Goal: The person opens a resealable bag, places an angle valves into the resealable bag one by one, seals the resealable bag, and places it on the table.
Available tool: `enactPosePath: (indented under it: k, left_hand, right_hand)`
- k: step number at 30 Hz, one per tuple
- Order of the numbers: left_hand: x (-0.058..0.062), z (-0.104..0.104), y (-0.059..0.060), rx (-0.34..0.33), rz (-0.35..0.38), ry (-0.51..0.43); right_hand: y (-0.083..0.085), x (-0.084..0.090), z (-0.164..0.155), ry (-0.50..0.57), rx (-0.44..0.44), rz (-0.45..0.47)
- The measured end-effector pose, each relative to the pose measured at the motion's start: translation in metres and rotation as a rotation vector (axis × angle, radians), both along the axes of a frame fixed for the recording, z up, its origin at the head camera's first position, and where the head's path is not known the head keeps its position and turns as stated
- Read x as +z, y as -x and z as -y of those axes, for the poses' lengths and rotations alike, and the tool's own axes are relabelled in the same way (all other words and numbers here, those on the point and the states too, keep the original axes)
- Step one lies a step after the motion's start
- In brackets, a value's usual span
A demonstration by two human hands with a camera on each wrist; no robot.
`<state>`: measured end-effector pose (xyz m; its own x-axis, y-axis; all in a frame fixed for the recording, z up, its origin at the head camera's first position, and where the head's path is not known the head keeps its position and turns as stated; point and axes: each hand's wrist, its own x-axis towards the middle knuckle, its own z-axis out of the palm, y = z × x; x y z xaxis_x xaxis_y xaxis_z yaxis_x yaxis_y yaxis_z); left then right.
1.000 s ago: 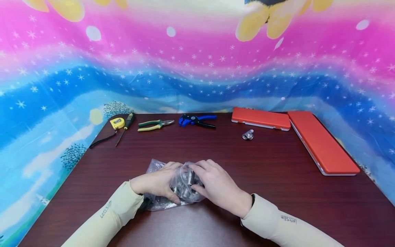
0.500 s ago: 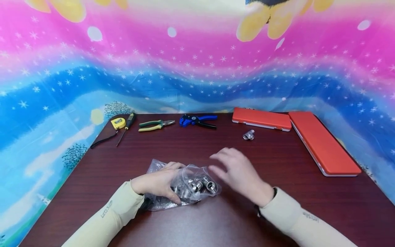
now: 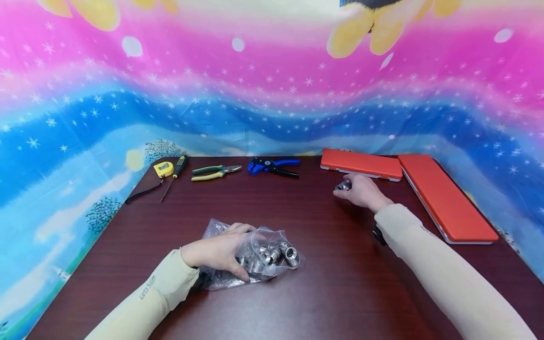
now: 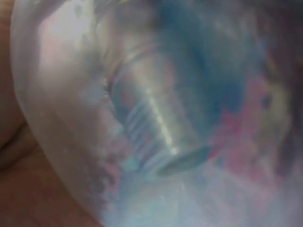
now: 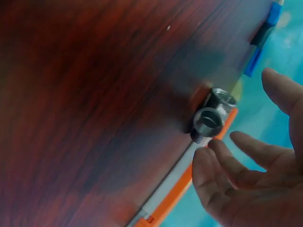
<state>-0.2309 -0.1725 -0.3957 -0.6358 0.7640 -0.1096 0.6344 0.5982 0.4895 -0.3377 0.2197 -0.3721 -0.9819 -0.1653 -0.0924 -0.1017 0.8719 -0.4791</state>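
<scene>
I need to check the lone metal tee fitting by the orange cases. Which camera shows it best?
The right wrist view: the metal tee fitting fills the frame close up, open ends visible, just beyond the right hand's fingertips. In the head view it is small and partly hidden behind the right hand. The left wrist view shows none of it.

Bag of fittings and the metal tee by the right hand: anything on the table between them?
Nothing: in the head view only bare dark table separates the bag from the metal tee.
</scene>
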Motion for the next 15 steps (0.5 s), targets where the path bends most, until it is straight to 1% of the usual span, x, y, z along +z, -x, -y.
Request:
enactPosePath:
  k: [4, 6, 10, 15]
  left_hand:
    - [0.003, -0.001, 0.0, -0.006, -0.014, 0.004]
    - [0.003, -0.001, 0.0, -0.013, -0.025, 0.004]
    - [0.001, -0.001, 0.0, -0.017, -0.033, 0.003]
    - [0.001, 0.0, 0.0, -0.012, -0.029, 0.007]
  right_hand:
    - [0.009, -0.004, 0.001, -0.008, -0.055, 0.002]
    - [0.013, -0.005, 0.0, -0.013, -0.068, -0.002]
    - [0.02, -0.006, -0.005, -0.008, -0.067, 0.02]
    - [0.028, -0.013, -0.013, -0.005, -0.058, 0.05]
